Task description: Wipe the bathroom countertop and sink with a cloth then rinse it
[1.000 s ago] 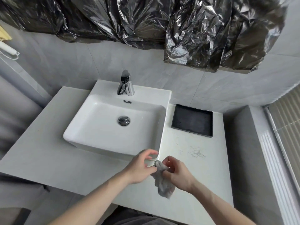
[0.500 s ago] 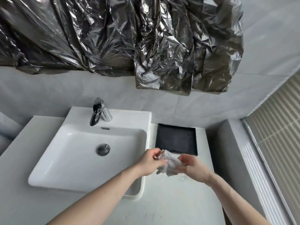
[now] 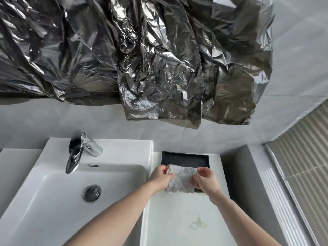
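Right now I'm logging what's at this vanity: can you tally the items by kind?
Sink: 1
Faucet: 1
Drain stopper: 1
Black tray: 1
Cloth: 1, held by left hand and right hand
Total: 5

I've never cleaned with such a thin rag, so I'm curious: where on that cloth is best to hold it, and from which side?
Probably its two upper corners, one from each side. The cloth is thin and limp, hanging spread in front of the black tray; the left hand and right hand pinch its side edges near the top, which keeps it open and flat for wiping the countertop.
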Tool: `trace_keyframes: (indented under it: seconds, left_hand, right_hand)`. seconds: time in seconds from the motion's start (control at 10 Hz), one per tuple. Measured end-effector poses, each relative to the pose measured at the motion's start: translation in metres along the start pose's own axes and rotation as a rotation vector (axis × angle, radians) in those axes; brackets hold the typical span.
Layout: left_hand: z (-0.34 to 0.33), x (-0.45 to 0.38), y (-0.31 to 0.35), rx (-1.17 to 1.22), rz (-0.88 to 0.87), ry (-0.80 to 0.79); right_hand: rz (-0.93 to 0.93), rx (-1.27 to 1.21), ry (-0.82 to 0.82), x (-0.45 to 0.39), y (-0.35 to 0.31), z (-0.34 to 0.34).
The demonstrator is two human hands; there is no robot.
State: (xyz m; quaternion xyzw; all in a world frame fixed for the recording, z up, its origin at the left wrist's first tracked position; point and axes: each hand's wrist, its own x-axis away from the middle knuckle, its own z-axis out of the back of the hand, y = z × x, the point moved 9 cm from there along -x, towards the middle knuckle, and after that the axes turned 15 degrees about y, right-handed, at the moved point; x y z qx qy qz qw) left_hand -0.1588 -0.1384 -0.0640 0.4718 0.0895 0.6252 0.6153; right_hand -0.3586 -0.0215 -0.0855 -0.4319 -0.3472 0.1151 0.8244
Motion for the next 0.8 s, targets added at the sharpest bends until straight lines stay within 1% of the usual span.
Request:
trace_keyframes:
  seconds: [0.1,0.2,0.3,0.4,0.5,0.6,0.7,0.8]
  left_hand:
    - [-0.002,-0.025,0.016,-0.058,-0.055,0.063]
    - [-0.014,-0.038,0.013,-0.274,-0.143,0.020]
    - [-0.036,-0.034,0.002,-0.565,-0.331,-0.102]
    - [-0.060,-0.019,-0.009,-0.746,-0.421,-0.278]
    - [-0.074,-0.008,-0.022,-0.935,-0.462,-0.391]
    - [-0.070,-0.002,-0.023,-1.030,-0.471,-0.403]
    - [-0.063,0.004,-0.017,-0.951,-0.500,-0.357]
    - [-0.042,0.010,-0.012,-0.775,-0.480,-0.261]
  right_hand:
    - [0.127,0.114,0.077,-0.027,-0.018,-0.005]
    - [0.223,0.284,0.099,-0.037,-0.022,-0.011]
    - [0.378,0.536,0.084,-0.035,-0.010,-0.025]
    - [0.443,0.716,-0.027,-0.021,0.015,-0.041]
    - [0.452,0.883,-0.128,-0.005,0.037,-0.048]
    - [0.472,0.966,-0.185,0.005,0.034,-0.050]
    - [0.473,0.955,-0.192,0.011,0.025,-0.048]
    - [0.460,0.901,-0.188,0.021,0.018,-0.048]
